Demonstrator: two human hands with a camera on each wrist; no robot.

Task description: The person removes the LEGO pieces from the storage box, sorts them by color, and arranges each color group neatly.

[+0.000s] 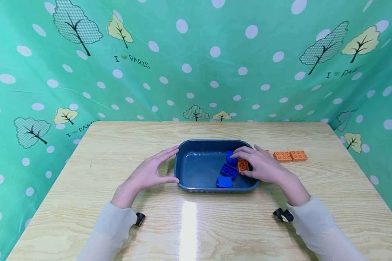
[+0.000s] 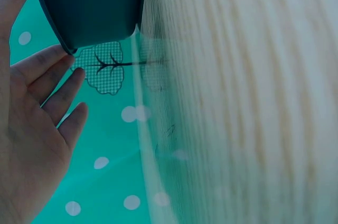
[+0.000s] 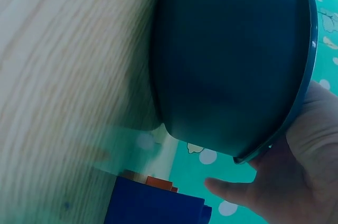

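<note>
In the head view, the left hand point(image 1: 148, 174) spans the left end of the tub point(image 1: 199, 166), its fingers nearly straight and wide from the thumb. The right hand, nearer the bricks point(image 1: 262, 165), arches over the right end; inside, just left of its palm and between fingertips and thumb, lies an orange brick point(image 1: 243, 165), its visible length running near to far, beside three blue bricks point(image 1: 228, 171). Whether it is pinched I cannot tell. The left wrist view shows fingers fanned, one fingertip at the rim. In the right wrist view, the tub's wall hides most fingertips; an outer blue brick point(image 3: 153, 203) stands right of the tub.
</note>
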